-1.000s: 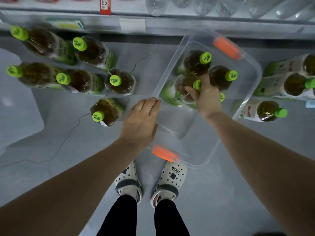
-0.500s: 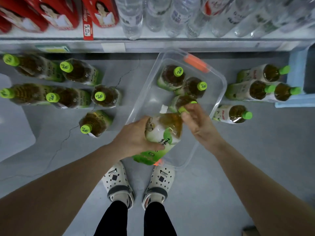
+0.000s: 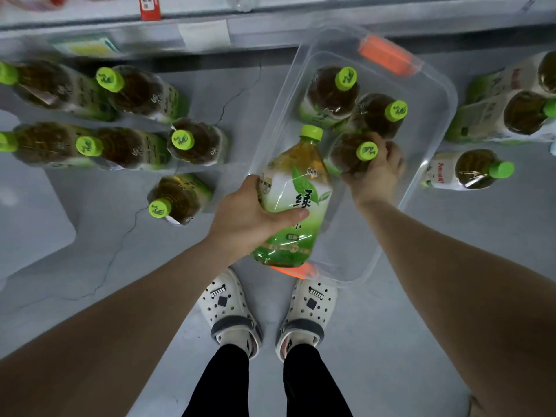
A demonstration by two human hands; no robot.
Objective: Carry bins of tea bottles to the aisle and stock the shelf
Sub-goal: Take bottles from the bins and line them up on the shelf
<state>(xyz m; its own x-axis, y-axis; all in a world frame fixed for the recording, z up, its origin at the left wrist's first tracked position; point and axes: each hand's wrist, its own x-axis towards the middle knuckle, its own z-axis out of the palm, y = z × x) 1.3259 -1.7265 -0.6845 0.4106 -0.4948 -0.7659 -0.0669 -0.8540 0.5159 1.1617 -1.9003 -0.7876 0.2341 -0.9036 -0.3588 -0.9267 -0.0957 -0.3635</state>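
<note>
Nearest you, your white clogs (image 3: 230, 308) stand side by side on the grey floor (image 3: 376, 326), toes just short of the clear bin (image 3: 430, 94). The bin's near orange handle (image 3: 296, 270) shows just beside your right toe.

Your left hand (image 3: 246, 215) wraps a green tea bottle (image 3: 296, 200) round its middle, thumb lying across the label and fingers curled behind it. The bottle is held tilted above the near end of the bin, its base over the near handle and its green cap pointing away from you.

Your right hand (image 3: 376, 173) reaches down inside the bin and grips a standing bottle (image 3: 346, 155) about its shoulder, fingers curled round the far side just below the cap. Beyond it, two more bottles (image 3: 331, 94) stand upright in the bin, touching each other, near the far orange handle (image 3: 388, 55).

To the left of the bin, six matching bottles (image 3: 132, 145) stand on the floor in a loose cluster, the closest one (image 3: 180, 197) a little apart from the rest. To the right, white-labelled bottles (image 3: 469, 170) stand beside the bin's wall, with more of them further back.

Farthest off, the shelf edge (image 3: 270, 22) runs across the top, carrying a red price tag (image 3: 149, 7) and a white label (image 3: 204, 34), both blurred.
</note>
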